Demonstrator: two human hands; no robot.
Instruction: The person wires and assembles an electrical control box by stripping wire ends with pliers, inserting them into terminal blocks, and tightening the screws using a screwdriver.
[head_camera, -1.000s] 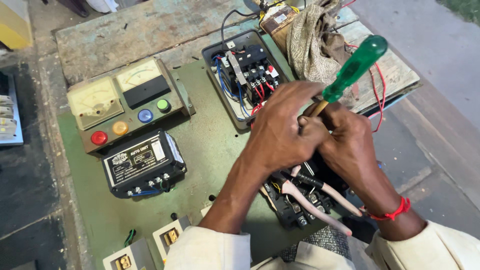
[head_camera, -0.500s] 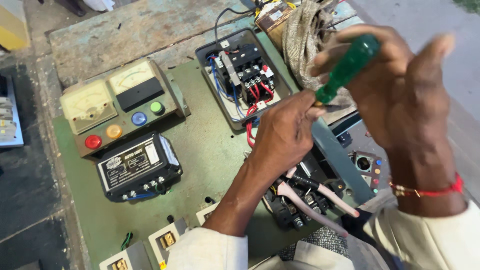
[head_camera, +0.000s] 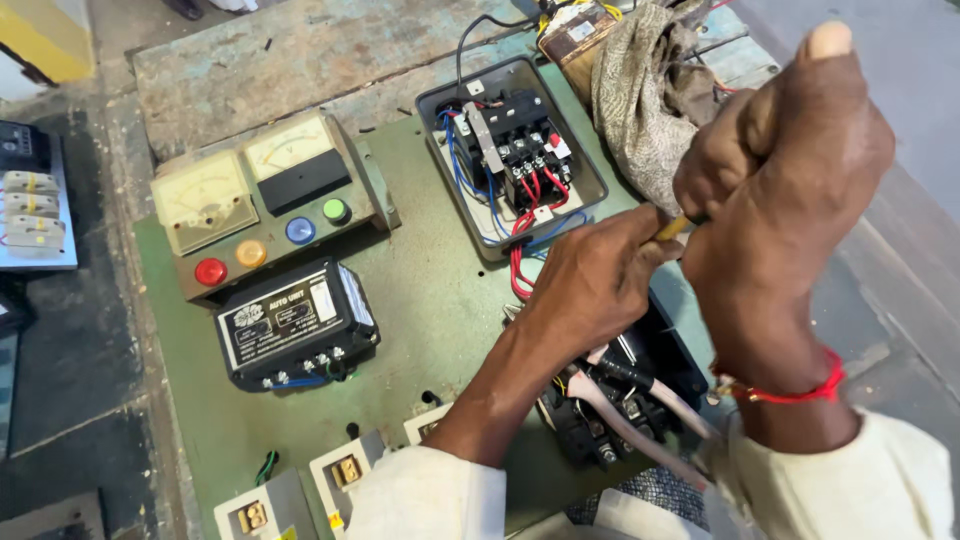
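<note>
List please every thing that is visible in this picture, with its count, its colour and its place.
green panel board: one, green, centre, it carries the devices
meter box: one, grey-beige, two dials and four round buttons (red, amber, blue, green), upper left of board
black box: one, black with a label, below the meter box
open contactor box: one, grey case, black parts, red and blue wires, upper centre
cloth: one, beige, top right
black device with thick pale cables: one, under the hands
small numbered blocks: at least three, grey, bottom edge
screwdriver shaft: one, yellowish, between the hands
left hand: one, pinching the shaft
right hand: one, closed high around the tool, red thread at the wrist
</note>
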